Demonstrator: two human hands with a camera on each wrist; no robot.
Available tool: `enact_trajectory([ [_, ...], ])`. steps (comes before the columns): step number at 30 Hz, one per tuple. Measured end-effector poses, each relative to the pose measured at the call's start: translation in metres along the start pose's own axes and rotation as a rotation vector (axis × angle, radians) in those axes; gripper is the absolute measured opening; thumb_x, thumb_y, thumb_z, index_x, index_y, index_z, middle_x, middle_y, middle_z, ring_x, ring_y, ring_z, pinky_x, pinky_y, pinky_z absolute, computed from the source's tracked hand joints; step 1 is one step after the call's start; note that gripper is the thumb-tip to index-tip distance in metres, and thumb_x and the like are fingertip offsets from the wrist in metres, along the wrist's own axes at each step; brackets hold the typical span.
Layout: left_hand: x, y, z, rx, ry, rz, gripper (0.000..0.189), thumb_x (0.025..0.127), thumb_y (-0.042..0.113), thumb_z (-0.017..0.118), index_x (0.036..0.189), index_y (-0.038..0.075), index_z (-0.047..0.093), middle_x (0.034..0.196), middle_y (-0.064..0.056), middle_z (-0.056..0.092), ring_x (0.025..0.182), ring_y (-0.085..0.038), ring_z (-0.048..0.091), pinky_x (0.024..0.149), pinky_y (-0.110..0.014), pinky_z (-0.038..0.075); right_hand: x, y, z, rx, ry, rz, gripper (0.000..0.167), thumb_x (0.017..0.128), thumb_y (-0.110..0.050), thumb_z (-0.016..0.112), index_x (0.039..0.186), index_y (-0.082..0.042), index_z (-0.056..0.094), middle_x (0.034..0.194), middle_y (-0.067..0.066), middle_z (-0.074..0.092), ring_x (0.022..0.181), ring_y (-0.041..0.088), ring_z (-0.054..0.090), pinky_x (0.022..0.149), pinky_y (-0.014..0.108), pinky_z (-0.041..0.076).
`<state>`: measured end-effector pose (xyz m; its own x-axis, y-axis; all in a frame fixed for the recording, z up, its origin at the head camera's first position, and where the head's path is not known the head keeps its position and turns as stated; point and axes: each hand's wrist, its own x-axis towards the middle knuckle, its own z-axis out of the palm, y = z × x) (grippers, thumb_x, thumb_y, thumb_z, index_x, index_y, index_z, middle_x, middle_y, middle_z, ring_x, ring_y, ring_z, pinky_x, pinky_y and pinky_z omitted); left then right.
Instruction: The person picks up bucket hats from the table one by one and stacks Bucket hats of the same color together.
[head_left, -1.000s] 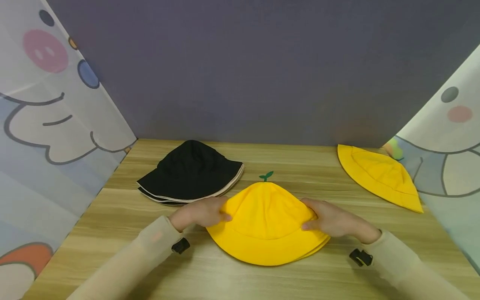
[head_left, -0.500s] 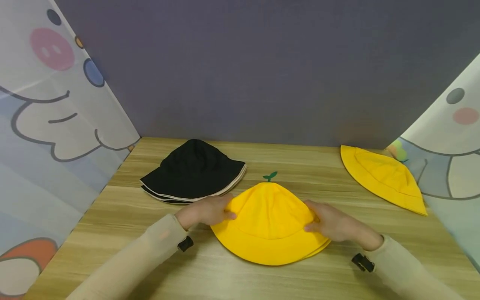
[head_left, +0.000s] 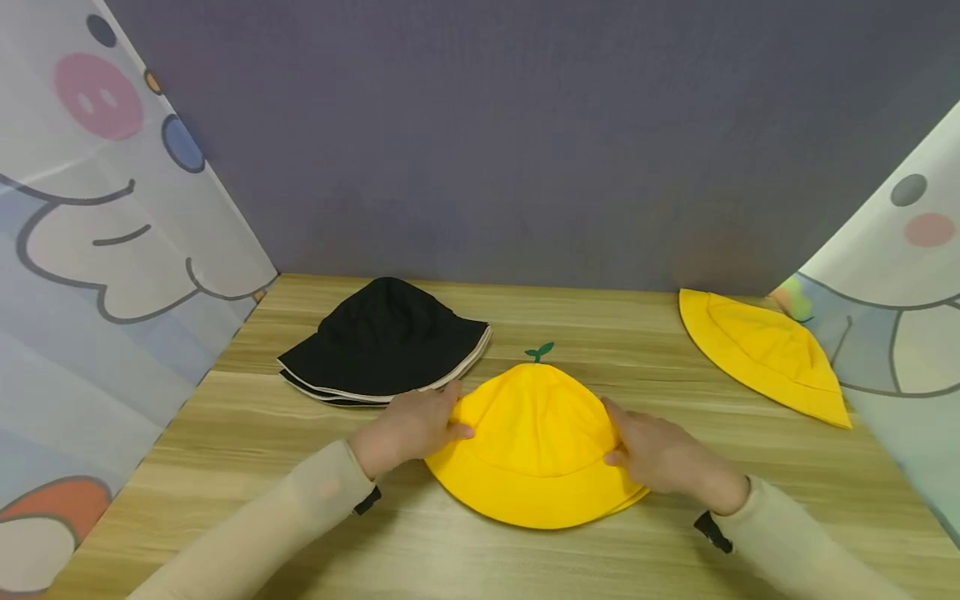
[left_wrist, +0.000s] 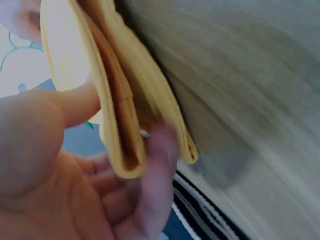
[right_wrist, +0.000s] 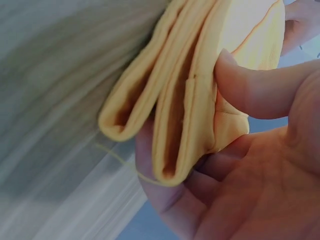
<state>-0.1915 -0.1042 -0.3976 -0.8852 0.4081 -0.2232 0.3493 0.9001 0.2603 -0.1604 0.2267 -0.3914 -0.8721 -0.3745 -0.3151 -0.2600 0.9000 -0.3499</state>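
Note:
A yellow bucket hat (head_left: 536, 433) with a green sprout (head_left: 539, 353) on its crown lies folded flat in the middle of the table, brim towards me. Beneath it is a second folded yellow hat (right_wrist: 132, 100), its brim edge peeking out at the lower right in the head view. My left hand (head_left: 416, 425) pinches the upper hat's left side, thumb on top and fingers underneath. On the opposite side, my right hand (head_left: 667, 454) grips the same hat, with a finger in the gap between the two hats. A loose yellow thread (right_wrist: 125, 162) dangles there.
Black bucket hats (head_left: 382, 350) with pale brim edging are stacked at the back left, close to my left hand. Another yellow hat (head_left: 765, 358) lies slanted at the back right. A grey panel (head_left: 480, 150) stands behind the wooden table (head_left: 420, 558); cartoon-printed cloths flank it.
My right hand has shifted slightly inward, to the left, and the hat's right brim edge has come in with it. My left hand stays at the hat's left side.

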Motion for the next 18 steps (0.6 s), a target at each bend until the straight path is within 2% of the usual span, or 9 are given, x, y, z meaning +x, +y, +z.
enact_trajectory([
  [2,-0.003,0.005,0.001,0.107,0.084,0.030,0.046,0.093,0.046,0.073,0.115,0.011,0.053,0.087,-0.003,0.055,0.075,-0.021,0.052,0.068,-0.037,0.047,0.000,-0.001,0.001,-0.021,0.004,0.002,0.076,0.099,-0.022,0.068,0.154,0.011,0.028,0.145,0.033,0.048,0.131,0.049,0.049,0.105,0.062,0.040],
  [5,-0.008,0.016,0.004,0.239,0.186,0.106,0.046,0.092,0.039,0.075,0.119,0.008,0.054,0.099,-0.007,0.053,0.085,-0.024,0.052,0.073,-0.037,0.050,0.000,-0.003,0.002,-0.042,0.006,0.000,0.076,0.098,-0.020,0.068,0.153,0.012,0.028,0.143,0.033,0.050,0.128,0.049,0.051,0.103,0.061,0.042],
  [7,-0.010,0.022,0.006,0.281,0.200,0.153,0.042,0.095,0.030,0.075,0.124,0.007,0.055,0.108,-0.009,0.053,0.093,-0.025,0.052,0.075,-0.036,0.052,0.000,-0.004,0.002,-0.044,0.005,0.006,0.076,0.098,-0.020,0.068,0.153,0.012,0.028,0.142,0.033,0.050,0.128,0.049,0.052,0.103,0.061,0.042],
  [10,-0.013,0.028,0.009,0.301,0.145,0.194,0.030,0.099,0.021,0.068,0.124,0.009,0.058,0.111,-0.009,0.051,0.096,-0.025,0.052,0.072,-0.034,0.053,0.001,-0.004,0.002,-0.046,0.004,0.014,0.076,0.098,-0.020,0.068,0.154,0.011,0.027,0.142,0.033,0.051,0.127,0.048,0.052,0.102,0.061,0.043],
  [12,-0.014,0.029,0.008,0.270,0.085,0.196,0.029,0.100,0.028,0.067,0.122,0.011,0.061,0.111,-0.007,0.050,0.096,-0.023,0.051,0.073,-0.033,0.051,0.001,-0.003,0.002,-0.045,0.004,0.011,0.076,0.098,-0.020,0.069,0.154,0.011,0.027,0.142,0.033,0.051,0.127,0.048,0.053,0.102,0.061,0.043],
  [15,-0.017,0.027,0.006,0.229,0.009,0.201,0.055,0.096,0.051,0.067,0.130,0.009,0.061,0.116,-0.006,0.049,0.103,-0.022,0.047,0.082,-0.035,0.049,0.002,-0.003,0.003,-0.046,0.008,0.003,0.077,0.097,-0.020,0.069,0.153,0.012,0.028,0.141,0.033,0.051,0.127,0.047,0.053,0.101,0.060,0.044],
  [18,-0.020,0.026,0.005,0.218,-0.043,0.210,0.086,0.086,0.068,0.068,0.145,0.007,0.053,0.130,-0.007,0.046,0.116,-0.024,0.043,0.096,-0.039,0.044,0.002,-0.003,0.003,-0.033,0.003,0.009,0.077,0.098,-0.019,0.069,0.154,0.012,0.026,0.143,0.033,0.050,0.128,0.046,0.053,0.102,0.060,0.044],
])
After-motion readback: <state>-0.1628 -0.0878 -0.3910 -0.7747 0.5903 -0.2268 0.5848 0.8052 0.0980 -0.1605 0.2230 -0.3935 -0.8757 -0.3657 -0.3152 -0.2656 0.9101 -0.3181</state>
